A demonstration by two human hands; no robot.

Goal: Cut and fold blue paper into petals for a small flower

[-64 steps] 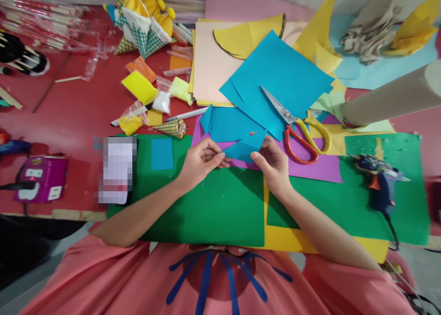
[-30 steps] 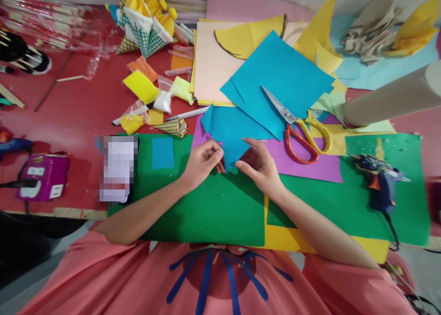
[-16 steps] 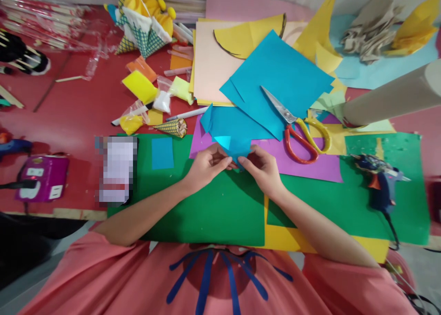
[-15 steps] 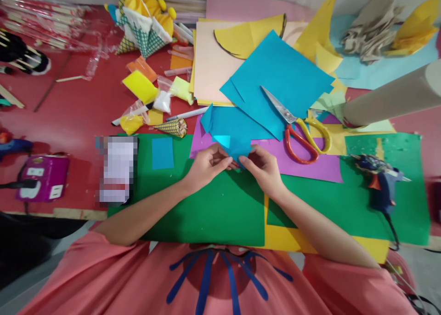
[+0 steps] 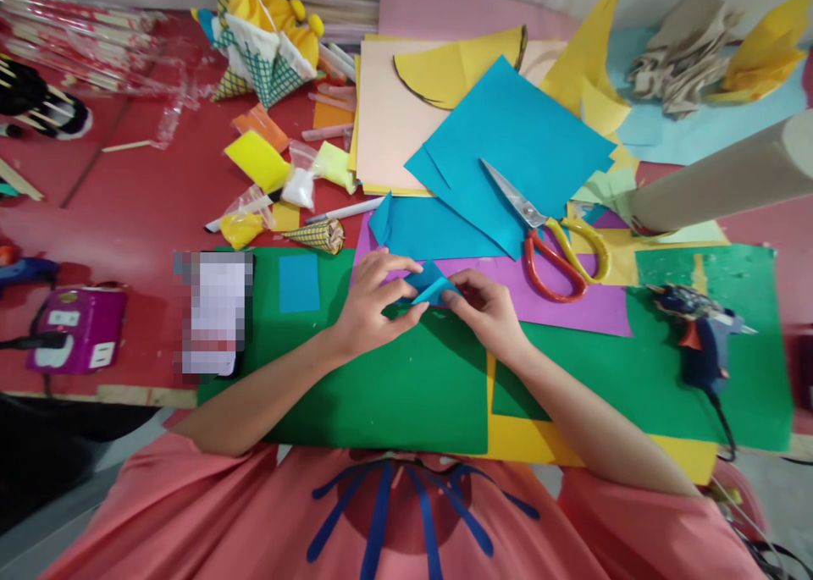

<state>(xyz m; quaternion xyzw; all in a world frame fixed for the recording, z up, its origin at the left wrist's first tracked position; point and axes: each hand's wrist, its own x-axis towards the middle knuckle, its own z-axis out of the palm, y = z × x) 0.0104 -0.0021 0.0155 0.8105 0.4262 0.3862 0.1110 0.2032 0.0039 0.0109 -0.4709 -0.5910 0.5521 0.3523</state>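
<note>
A small piece of folded blue paper [image 5: 433, 285] is held between both hands, just above the green sheet [image 5: 381, 394]. My right hand [image 5: 486, 309] pinches its right corner between thumb and fingers. On the other side, my left hand [image 5: 378, 301] grips the left part, its thumb at the lower edge and its fingers curved around; part of the paper is hidden there. A lighter blue flap shows along the fold. Left of the hands lies a small blue paper rectangle [image 5: 299, 283]. Larger blue sheets [image 5: 501, 131] lie beyond, under scissors [image 5: 530, 216] with red and yellow handles.
At the right lie a glue gun [image 5: 705, 334] with its cord and a thick white tube [image 5: 730, 169]. A phone [image 5: 219, 309] and a purple box [image 5: 80, 326] are on the left. Clay packets [image 5: 257, 161] and a checked cone [image 5: 318, 234] lie behind.
The blue paper has gone from standing up between my hands to a lower, folded shape with a flap. My left fingers have lifted and spread around it; my right hand stays almost in place.
</note>
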